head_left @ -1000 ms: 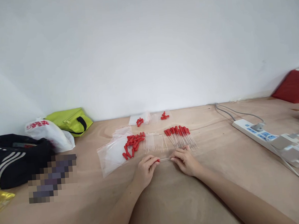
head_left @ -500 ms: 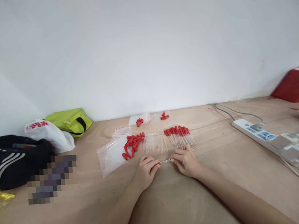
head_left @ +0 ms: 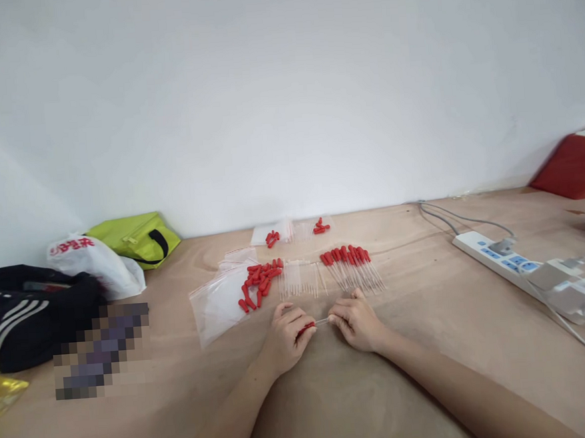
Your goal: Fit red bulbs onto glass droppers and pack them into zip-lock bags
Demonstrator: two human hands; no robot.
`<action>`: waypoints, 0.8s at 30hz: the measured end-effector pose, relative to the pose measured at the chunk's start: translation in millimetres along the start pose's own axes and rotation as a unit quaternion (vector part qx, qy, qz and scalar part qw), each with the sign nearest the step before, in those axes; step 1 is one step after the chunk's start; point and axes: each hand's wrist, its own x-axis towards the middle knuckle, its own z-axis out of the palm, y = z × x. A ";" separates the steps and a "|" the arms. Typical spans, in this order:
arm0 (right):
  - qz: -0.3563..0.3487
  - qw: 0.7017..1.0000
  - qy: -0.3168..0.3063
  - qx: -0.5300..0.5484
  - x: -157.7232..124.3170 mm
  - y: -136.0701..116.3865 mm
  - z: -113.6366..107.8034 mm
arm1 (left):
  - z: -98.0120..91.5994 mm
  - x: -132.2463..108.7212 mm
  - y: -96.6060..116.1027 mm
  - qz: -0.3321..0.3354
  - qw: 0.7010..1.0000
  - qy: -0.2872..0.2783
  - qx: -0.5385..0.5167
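The left hand (head_left: 287, 341) pinches a red bulb (head_left: 306, 327), and the right hand (head_left: 357, 322) grasps a clear tube (head_left: 322, 322) reaching toward it; I cannot tell if it is fully inserted. From the hands, loose tubes (head_left: 299, 282) lie toward eleven o'clock, loose bulbs (head_left: 263, 274) between ten and eleven. At one o'clock, bulb-topped tubes (head_left: 353, 263) lie grouped, so the work seems partly done. Farther, near twelve, small bags (head_left: 259, 235) lie with more bulbs (head_left: 272, 238).

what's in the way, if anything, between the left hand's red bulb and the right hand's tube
Nothing visible: the clear tube runs from the right hand to the red bulb in the left hand. The pile of red bulbs lies farther back, outside that gap.
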 end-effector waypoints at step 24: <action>0.045 0.995 0.047 -0.072 13.7 11.4 -13.9 | 9.0 1.2 -17.8 -0.146 0.963 0.213 -0.071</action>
